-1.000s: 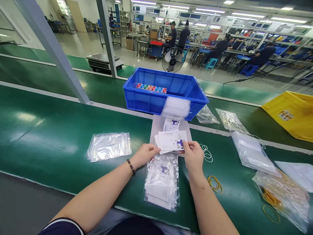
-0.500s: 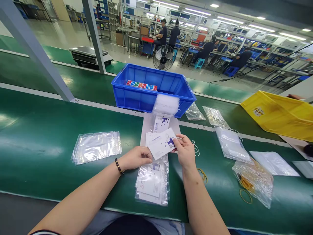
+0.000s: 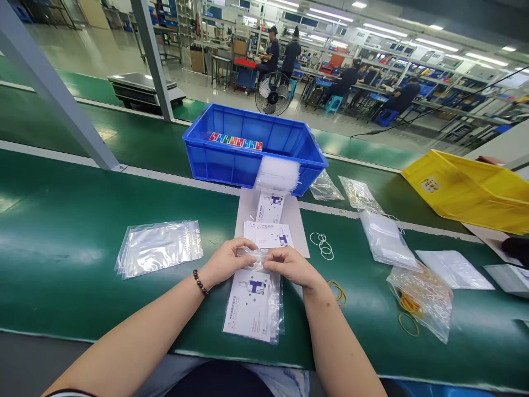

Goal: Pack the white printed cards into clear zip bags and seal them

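Observation:
My left hand and my right hand are close together, each pinching the top edge of a clear plastic bag. Inside that bag lies a white printed card with a purple picture. More bagged cards show beneath its right edge. Just beyond my fingers, loose white cards of the same print rest on a pale board. Another printed card lies farther up, partly under a stack of clear film-like pieces.
Flat clear bags lie at left. White rings and yellow rubber bands are right of my hand. A blue bin stands behind, a yellow bin at far right. A grey post rises at left; people sit beyond.
The card that my right hand held up is now in the bag on top. My right hand has come down and left, and both hands now pinch the bag's top edge.

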